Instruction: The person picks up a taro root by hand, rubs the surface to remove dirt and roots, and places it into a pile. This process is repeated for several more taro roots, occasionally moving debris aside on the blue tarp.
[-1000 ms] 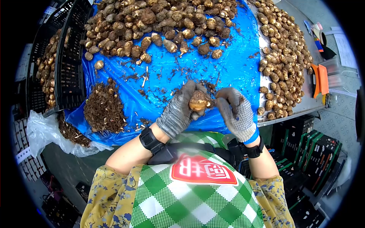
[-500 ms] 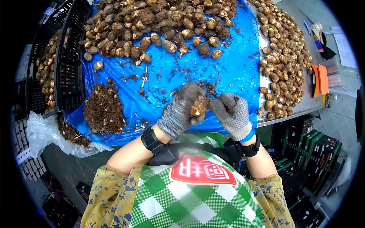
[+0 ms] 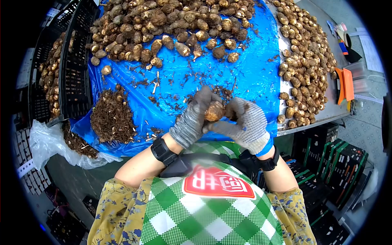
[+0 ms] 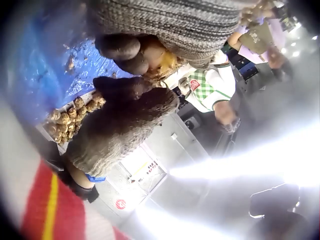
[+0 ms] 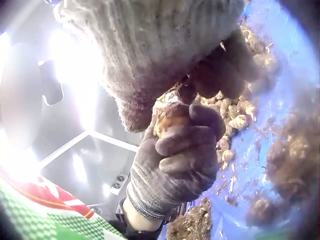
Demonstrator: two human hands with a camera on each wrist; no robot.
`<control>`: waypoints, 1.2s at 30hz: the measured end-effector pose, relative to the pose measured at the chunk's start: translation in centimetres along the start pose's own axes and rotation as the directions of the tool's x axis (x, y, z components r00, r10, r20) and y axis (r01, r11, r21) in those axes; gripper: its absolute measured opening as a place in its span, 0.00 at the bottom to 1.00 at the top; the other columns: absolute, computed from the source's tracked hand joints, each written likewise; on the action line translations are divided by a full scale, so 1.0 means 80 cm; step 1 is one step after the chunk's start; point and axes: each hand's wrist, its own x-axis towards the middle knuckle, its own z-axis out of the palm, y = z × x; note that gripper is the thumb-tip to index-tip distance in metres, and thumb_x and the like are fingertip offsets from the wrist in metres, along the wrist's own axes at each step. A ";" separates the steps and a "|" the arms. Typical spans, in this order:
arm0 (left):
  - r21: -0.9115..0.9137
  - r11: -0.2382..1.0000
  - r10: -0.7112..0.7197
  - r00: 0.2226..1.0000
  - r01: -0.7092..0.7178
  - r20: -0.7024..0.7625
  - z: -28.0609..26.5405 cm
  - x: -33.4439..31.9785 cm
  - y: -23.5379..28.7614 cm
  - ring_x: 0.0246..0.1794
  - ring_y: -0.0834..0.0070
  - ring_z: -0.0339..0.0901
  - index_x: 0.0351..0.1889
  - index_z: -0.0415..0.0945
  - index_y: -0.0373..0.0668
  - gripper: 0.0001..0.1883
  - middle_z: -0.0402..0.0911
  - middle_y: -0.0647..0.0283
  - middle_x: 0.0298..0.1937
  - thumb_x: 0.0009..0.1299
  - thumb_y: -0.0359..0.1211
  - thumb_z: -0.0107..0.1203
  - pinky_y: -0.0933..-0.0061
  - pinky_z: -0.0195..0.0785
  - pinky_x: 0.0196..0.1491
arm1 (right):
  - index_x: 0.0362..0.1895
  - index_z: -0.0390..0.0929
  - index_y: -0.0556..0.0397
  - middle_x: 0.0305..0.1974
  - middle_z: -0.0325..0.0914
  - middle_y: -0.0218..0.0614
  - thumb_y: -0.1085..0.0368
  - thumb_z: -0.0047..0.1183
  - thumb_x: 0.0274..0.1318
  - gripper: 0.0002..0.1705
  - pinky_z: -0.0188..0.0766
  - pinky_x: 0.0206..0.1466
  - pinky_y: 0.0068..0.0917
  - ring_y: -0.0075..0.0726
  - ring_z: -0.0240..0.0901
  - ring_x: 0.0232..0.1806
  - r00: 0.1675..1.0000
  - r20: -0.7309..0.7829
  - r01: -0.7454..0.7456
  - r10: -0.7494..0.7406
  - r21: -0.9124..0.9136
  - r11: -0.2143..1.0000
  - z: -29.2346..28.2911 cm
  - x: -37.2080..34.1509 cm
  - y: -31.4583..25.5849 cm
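A round brown taro (image 3: 214, 111) with ringed, hairy skin is held in my gloved left hand (image 3: 191, 122), whose fingers curl about it in the right wrist view. My gloved right hand (image 3: 250, 125) comes in from the other side, thumb under the taro and bent fingers at its end. The right wrist view shows the right hand's thumb and fingers on both sides of the taro's top, where pale and brown skin shows. Both hands are over the blue plastic sheet (image 3: 163, 81), just above loose root scraps (image 3: 222, 93).
A heap of hairy taros (image 3: 175, 20) covers the sheet's far side. Cleaner taros (image 3: 306, 69) lie on the metal table at right, near an orange tool (image 3: 346, 85). Black crates (image 3: 75, 73) stand at left, beside a pile of root fibres (image 3: 111, 116) and a clear plastic bag (image 3: 53, 143).
The right hand has moved left from beside the taro onto it, its thumb now reaching beneath. The left hand keeps hold of the taro, which has turned somewhat.
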 end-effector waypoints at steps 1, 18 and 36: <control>0.081 0.996 0.040 0.999 -0.038 -0.021 0.002 0.004 -0.005 0.22 0.82 0.70 0.46 0.70 0.45 0.27 0.75 0.66 0.28 0.70 0.60 0.45 0.82 0.64 0.24 | 0.31 0.77 0.53 0.22 0.75 0.41 0.50 0.65 0.45 0.20 0.68 0.26 0.36 0.44 0.73 0.23 0.992 -0.089 0.086 -0.091 -0.059 0.995 0.012 0.002 0.001; -0.135 0.991 0.021 0.995 -0.008 0.097 0.013 -0.006 0.007 0.16 0.77 0.68 0.41 0.71 0.44 0.24 0.74 0.64 0.28 0.74 0.56 0.41 0.81 0.56 0.17 | 0.18 0.68 0.54 0.16 0.67 0.37 0.70 0.55 0.56 0.15 0.59 0.23 0.31 0.27 0.65 0.19 0.963 -0.245 0.119 -0.113 0.010 0.993 0.018 0.001 0.038; 0.321 0.942 0.096 0.995 -0.103 0.038 0.018 -0.009 0.011 0.18 0.78 0.71 0.39 0.68 0.43 0.28 0.75 0.62 0.31 0.73 0.60 0.40 0.82 0.60 0.18 | 0.20 0.72 0.54 0.17 0.69 0.40 0.64 0.56 0.56 0.14 0.60 0.22 0.35 0.41 0.65 0.19 0.983 -0.110 0.179 -0.144 0.448 0.876 0.038 -0.003 0.017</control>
